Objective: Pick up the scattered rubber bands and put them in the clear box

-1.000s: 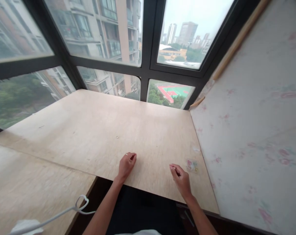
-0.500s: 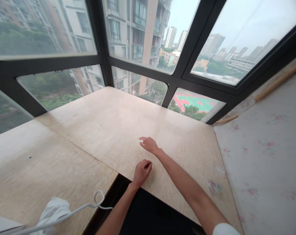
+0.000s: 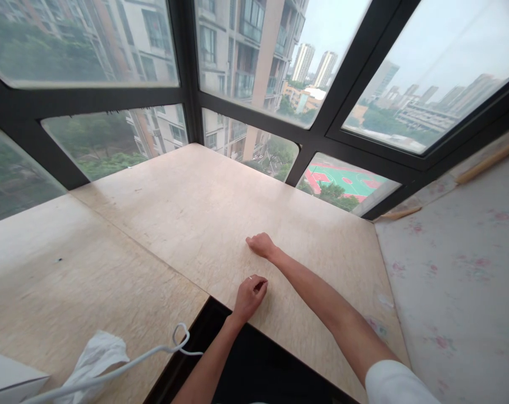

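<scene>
My left hand [image 3: 251, 296] is above the pale countertop [image 3: 187, 224], close to its front edge. Its thumb and fingers are pinched together, and a thin ring shows on one finger. Farther forward, my right hand [image 3: 261, 246] hovers over the same surface, its fingers curled in and its knuckles facing up. Whatever either hand pinches is too small or hidden to make out. A small clear packet with coloured contents [image 3: 377, 326] lies by my right forearm, partly covered by it.
Crumpled white tissue [image 3: 98, 359], a white cable [image 3: 148, 352] and a white box [image 3: 10, 375] are at the lower left. A dark gap [image 3: 262, 370] opens below the counter edge. Dark-framed windows [image 3: 191, 67] stand behind, and a flowered wall [image 3: 456, 280] is on the right.
My right hand's fingers have curled in; a tiny bright thing seen at its fingertips before no longer shows. My left hand keeps its pinch. The whole view has shifted slightly.
</scene>
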A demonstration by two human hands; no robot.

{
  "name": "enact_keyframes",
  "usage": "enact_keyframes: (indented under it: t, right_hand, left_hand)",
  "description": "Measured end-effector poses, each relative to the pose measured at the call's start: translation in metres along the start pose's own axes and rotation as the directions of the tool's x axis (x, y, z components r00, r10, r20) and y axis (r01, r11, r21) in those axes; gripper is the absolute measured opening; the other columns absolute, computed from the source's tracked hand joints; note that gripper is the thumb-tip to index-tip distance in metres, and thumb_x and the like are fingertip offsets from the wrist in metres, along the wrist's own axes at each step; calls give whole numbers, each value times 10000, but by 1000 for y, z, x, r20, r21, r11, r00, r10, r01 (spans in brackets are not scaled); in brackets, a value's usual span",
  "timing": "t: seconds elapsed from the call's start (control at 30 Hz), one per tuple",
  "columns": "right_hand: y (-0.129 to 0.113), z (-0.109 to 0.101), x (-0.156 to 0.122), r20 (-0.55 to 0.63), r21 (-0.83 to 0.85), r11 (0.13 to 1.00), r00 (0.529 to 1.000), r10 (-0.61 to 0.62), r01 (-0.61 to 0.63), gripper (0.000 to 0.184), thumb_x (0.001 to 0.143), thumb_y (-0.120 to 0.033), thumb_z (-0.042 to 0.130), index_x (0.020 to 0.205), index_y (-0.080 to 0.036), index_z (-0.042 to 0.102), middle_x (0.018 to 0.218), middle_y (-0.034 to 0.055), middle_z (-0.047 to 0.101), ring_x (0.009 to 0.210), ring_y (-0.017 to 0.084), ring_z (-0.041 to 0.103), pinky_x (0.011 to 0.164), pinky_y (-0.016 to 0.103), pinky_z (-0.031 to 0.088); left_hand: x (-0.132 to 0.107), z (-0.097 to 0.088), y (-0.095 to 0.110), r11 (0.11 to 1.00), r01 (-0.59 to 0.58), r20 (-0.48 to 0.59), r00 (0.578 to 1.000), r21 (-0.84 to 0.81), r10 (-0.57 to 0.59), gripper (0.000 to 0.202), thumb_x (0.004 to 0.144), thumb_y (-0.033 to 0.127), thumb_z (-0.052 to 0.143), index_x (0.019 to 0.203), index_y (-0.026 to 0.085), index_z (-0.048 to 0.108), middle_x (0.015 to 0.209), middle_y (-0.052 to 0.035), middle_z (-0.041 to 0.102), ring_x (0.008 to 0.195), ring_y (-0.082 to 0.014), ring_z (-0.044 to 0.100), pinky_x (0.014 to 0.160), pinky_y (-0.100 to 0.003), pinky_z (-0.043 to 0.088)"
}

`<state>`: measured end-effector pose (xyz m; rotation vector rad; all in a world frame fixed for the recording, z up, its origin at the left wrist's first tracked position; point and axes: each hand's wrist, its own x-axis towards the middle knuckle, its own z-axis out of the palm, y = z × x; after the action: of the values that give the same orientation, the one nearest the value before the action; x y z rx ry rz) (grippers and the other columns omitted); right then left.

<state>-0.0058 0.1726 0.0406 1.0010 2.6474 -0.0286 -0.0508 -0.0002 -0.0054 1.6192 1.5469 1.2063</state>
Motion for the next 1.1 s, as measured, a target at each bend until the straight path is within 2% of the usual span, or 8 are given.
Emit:
enact_keyframes:
  t: [0.2, 0.33, 0.4, 0.53, 0.67, 0.8, 0.97, 1.1]
  right_hand:
    - [10, 9, -11, -120, 319, 947, 988, 93, -50, 124, 833, -164, 525, 893, -132, 628, 931, 175, 690, 926, 273, 631, 748, 326, 427]
    - [13, 16, -32, -203, 627, 777, 949, 243, -64, 65, 775, -194, 534, 814, -168, 579, 791, 83, 681, 773, 199, 632, 676, 264, 419]
    - [13, 21, -48, -209, 784, 619, 924, 319, -37, 55, 763, -227, 499, 791, -187, 524, 670, 18, 638, 603, 141, 591, 585, 226, 406]
    - [13, 30, -87, -139, 979, 198, 888, 438, 56, 110, 766, -331, 391, 791, -224, 382, 537, -54, 531, 358, 92, 404, 389, 202, 304]
    - [20, 33, -136, -68, 967, -181, 866, 496, 179, 195, 763, -434, 348, 779, -246, 299, 477, -98, 413, 318, 83, 285, 346, 206, 233]
    - [32, 37, -188, -20, 871, -413, 858, 513, 267, 221, 734, -438, 426, 746, -249, 311, 416, -137, 245, 312, 71, 163, 349, 207, 209]
    - [44, 51, -243, 37, 790, -515, 814, 580, 332, 236, 749, -419, 500, 714, -245, 344, 392, -142, 213, 311, 57, 118, 337, 198, 149]
    - [53, 70, -285, 76, 790, -465, 691, 719, 398, 284, 776, -415, 566, 700, -236, 359, 402, -140, 218, 325, 44, 106, 337, 188, 91]
  left_hand:
    - [0, 0, 1, 1000, -8, -14, 1000, -12, 8, 168, 877, 247, 495, 822, 181, 639, 769, -30, 634, 716, -149, 573, 671, -270, 432]
    - [0, 0, 1, 1000, -4, -13, 1000, -10, 4, 171, 875, 253, 493, 831, 180, 641, 778, -32, 638, 717, -150, 577, 669, -271, 440]
    - [0, 1, 0, 1000, 6, -7, 1000, -6, -6, 174, 873, 257, 492, 832, 180, 642, 783, -33, 644, 715, -151, 579, 666, -273, 445]
    - [1, 1, 0, 1000, 13, -2, 1000, -3, -13, 192, 880, 289, 484, 845, 186, 643, 795, -33, 654, 721, -152, 594, 668, -273, 460]
    - [2, 1, 1, 1000, 16, -25, 1000, 5, -16, 221, 879, 341, 489, 841, 187, 644, 807, -42, 665, 738, -162, 616, 681, -283, 486]
    - [3, 2, 3, 999, 37, -42, 998, 6, -37, 236, 869, 370, 502, 854, 187, 650, 835, -52, 679, 761, -175, 633, 697, -299, 512]
    - [4, 2, 3, 997, 48, -52, 998, 59, -45, 248, 853, 398, 517, 859, 191, 653, 858, -55, 687, 774, -187, 646, 702, -305, 524]
    - [6, 4, 3, 993, 59, -66, 996, 97, -53, 268, 831, 430, 531, 853, 197, 661, 857, -49, 693, 766, -189, 651, 703, -303, 528]
